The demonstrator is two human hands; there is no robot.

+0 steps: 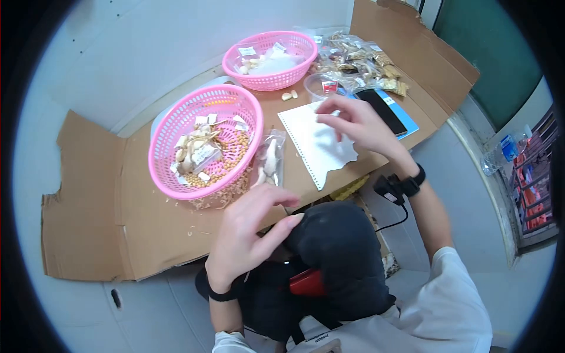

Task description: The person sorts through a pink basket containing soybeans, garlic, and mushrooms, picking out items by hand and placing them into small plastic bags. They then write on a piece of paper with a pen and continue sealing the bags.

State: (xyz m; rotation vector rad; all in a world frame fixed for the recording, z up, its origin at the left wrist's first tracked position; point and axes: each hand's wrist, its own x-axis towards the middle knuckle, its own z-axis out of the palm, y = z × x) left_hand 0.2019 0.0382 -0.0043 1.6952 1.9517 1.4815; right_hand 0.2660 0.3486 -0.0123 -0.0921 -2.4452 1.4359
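Observation:
My left hand (247,226) hovers at the table's front edge, thumb and fingers apart, with nothing seen in it. Just beyond it lies a clear plastic bag (271,157) with pale, root-like pieces inside. Over the white notepad sheet (321,150), my right hand (359,123) has its fingers bent but spread, and no object shows between them. The sheet has a perforated left edge and a torn lower corner. To the left, a pink plastic basket (154,147) holds yellowish beans, pale root-like pieces and small white labels.
Behind stands a second pink basket (276,81) with bagged white pieces. Many filled plastic bags (359,56) lie at the back right, near a clear round tub (315,88). A black phone (382,112) rests on a blue item (409,125). Cardboard flaps (82,206) border the table.

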